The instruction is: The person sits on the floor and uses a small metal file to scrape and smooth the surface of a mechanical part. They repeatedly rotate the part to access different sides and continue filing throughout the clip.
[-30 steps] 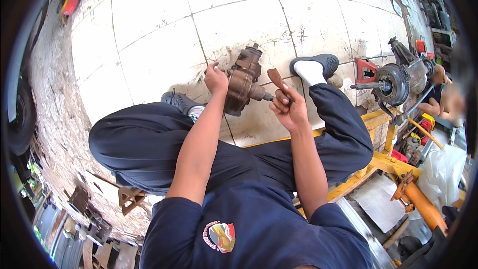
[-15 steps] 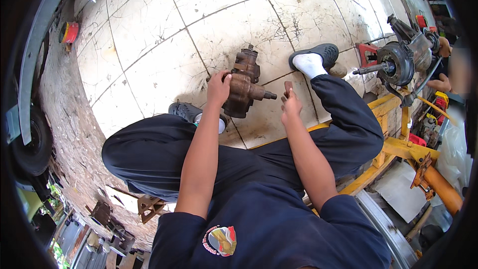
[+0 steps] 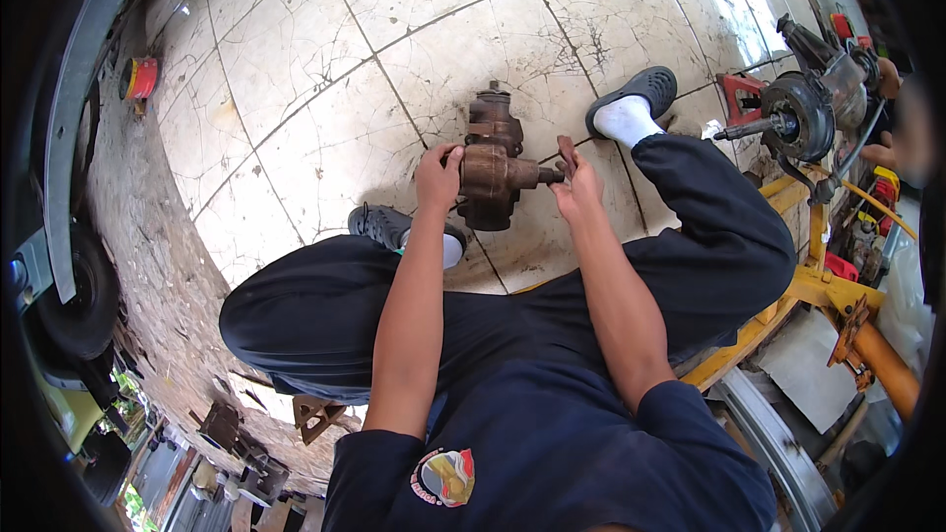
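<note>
A rusty brown steering gearbox [image 3: 490, 169] lies on the tiled floor between my feet, its splined shaft [image 3: 548, 175] pointing right. My left hand [image 3: 437, 177] is closed on the left end of the housing, thumb on top. A small flat reddish-brown piece [image 3: 566, 146] sticks up from my right hand [image 3: 579, 187], whose fingers are closed round it. This hand is at the tip of the shaft and seems to touch it. What the piece is made of cannot be made out.
At right, another person's hand [image 3: 884, 152] is by an axle assembly with a black drum [image 3: 796, 118]. Near it are a red stand [image 3: 741, 97] and a yellow metal frame [image 3: 803, 281]. A tyre [image 3: 81, 291] and a red-yellow roll [image 3: 141, 78] are at left.
My right hand has moved in to the shaft's end with the brown piece. The gearbox has turned slightly under my left hand, which stays on it. The whole view has shifted a little.
</note>
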### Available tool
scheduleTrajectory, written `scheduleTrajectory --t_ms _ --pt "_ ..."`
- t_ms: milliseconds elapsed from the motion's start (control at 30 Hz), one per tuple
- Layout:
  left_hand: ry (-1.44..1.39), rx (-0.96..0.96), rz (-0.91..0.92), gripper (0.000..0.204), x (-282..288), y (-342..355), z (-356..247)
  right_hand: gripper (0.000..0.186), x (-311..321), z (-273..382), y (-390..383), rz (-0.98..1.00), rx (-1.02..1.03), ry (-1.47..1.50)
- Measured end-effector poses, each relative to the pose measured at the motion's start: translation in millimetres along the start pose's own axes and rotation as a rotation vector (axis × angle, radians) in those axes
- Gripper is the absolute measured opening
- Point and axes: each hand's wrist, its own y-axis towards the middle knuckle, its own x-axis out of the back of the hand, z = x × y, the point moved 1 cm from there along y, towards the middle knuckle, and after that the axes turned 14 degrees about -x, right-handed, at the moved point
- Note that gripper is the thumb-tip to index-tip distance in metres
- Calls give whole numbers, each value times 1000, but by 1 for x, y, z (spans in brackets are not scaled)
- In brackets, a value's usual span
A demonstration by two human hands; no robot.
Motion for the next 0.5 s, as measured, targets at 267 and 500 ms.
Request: scheduleTrajectory --t_ms 267,500 --pt "-338 368 -90 30 -17 -22 10 36 -92 61 56 95 91 -20" --pt "-881 637 -112 27 -48 -30 -26 31 -169 60 54 404 257 -215"
